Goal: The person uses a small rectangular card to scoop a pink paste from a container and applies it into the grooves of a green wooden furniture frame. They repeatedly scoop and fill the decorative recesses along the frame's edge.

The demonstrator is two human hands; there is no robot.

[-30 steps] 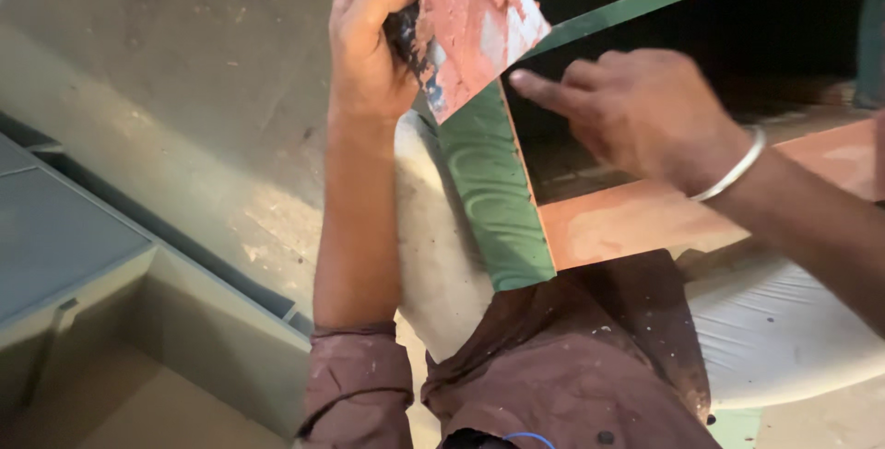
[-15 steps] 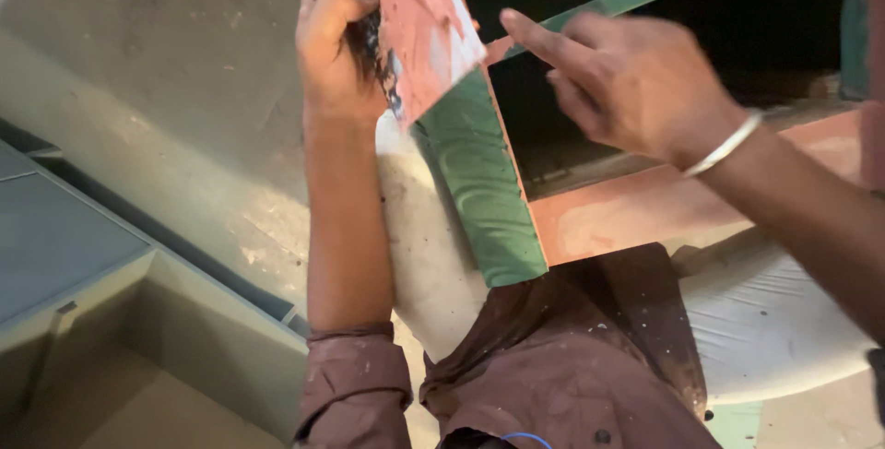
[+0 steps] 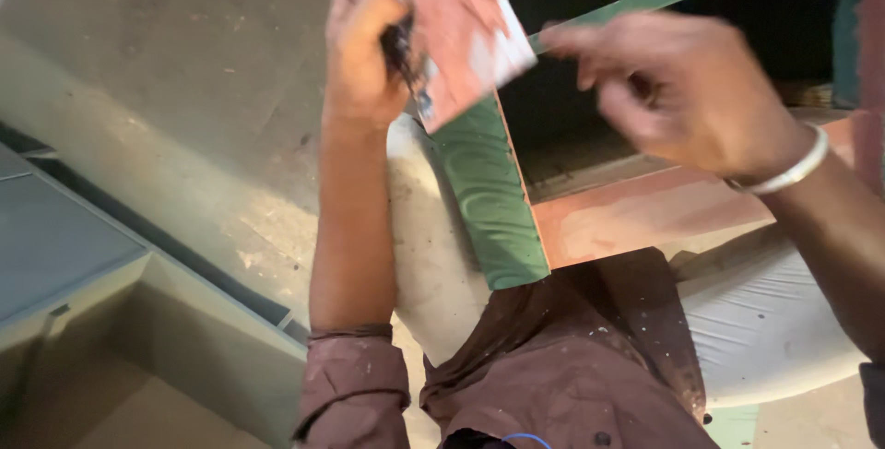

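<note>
My left hand (image 3: 364, 48) is raised at the top centre and grips a reddish, worn sheet (image 3: 470, 29) together with a small dark thing at its edge. The sheet stands above the top end of a green-painted board (image 3: 493, 200) that leans across my lap. My right hand (image 3: 682, 89), blurred and wearing a silver bangle (image 3: 784, 168), hovers just right of the sheet with its fingers loosely apart and nothing in it. One fingertip points at the sheet's right corner; contact cannot be made out.
A reddish-pink board (image 3: 645, 214) runs right from the green one, with a dark hollow behind it. My white trousers (image 3: 774, 320) and brown shirt (image 3: 553, 366) fill the bottom. A grey-green metal box (image 3: 83, 255) sits at the left on the dusty concrete floor (image 3: 184, 62).
My left hand has carried the reddish sheet a little up and to the left. My right hand has come off the sheet and shifted right, now blurred.
</note>
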